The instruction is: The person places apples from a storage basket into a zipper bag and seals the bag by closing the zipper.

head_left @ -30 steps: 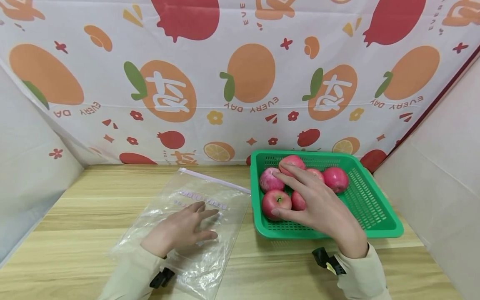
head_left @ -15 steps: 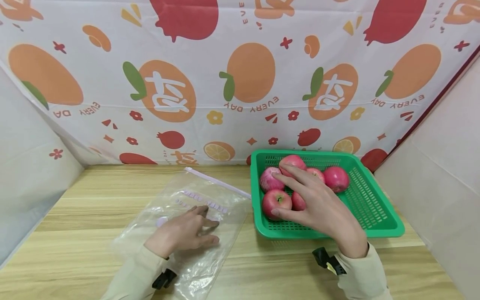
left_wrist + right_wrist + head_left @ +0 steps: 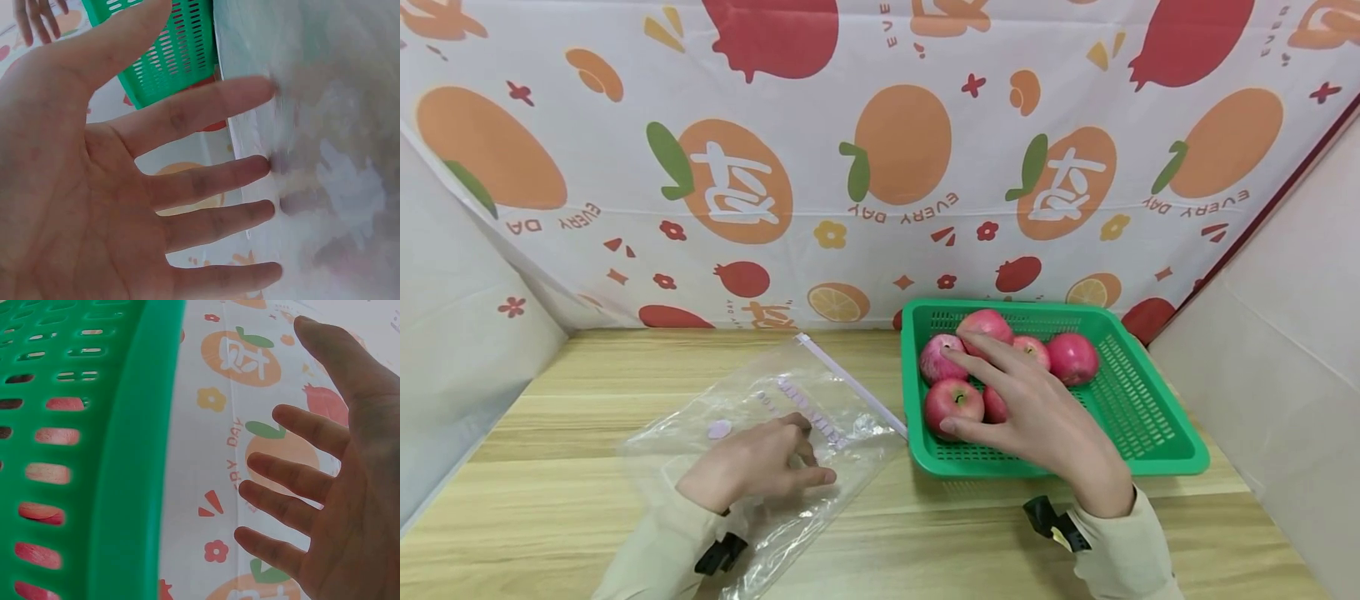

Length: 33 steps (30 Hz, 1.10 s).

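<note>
A clear plastic zip bag (image 3: 861, 433) lies flat on the wooden table with its pale purple slider strip (image 3: 850, 382) at the far side. My left hand (image 3: 751, 467) rests on the bag; the left wrist view shows its fingers (image 3: 206, 181) spread and nearly straight, tips at the plastic. To the right, a green basket (image 3: 1138, 400) holds several red apples (image 3: 953, 407). Above them hovers my right hand (image 3: 1037, 408), its spread fingers (image 3: 294, 472) empty in the right wrist view. Some apples are partly hidden under this hand.
A fruit-print cloth (image 3: 902, 146) hangs behind the table (image 3: 647, 375), close behind the basket. Pale side walls (image 3: 1285, 358) stand at left and right. A dark wrist strap (image 3: 721, 554) sits on each sleeve.
The bag has turned clockwise under my left hand, its slider strip tilting more steeply and its right end meeting the basket's side. My right hand has stayed almost still.
</note>
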### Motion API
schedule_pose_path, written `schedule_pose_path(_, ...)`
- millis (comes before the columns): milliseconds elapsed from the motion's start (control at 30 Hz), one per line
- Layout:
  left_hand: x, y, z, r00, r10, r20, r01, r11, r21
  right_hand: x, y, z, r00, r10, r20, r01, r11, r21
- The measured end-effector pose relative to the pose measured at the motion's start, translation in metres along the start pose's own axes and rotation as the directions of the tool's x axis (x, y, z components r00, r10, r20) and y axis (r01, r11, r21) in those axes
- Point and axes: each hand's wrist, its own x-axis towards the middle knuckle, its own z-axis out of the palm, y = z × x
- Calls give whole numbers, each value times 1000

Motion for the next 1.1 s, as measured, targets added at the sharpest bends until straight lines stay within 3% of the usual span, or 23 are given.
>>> schedule_pose_path(200,6,6,7,997,80,-3,-80,996,26,1,0,0,1000,-7,14,7,1000,0)
schedule_pose_path(567,4,8,11,992,128,15,-128,992,12,2,-1,1,1000,-3,15,3,1000,8)
schedule_pose_path(833,3,9,11,991,136,8,-136,991,7,2,0,4,1000,-26,5,26,1000,4)
schedule_pose_path(1100,6,21,26,997,78,-16,-77,996,47,0,1,6,1000,-30,-3,30,1000,0)
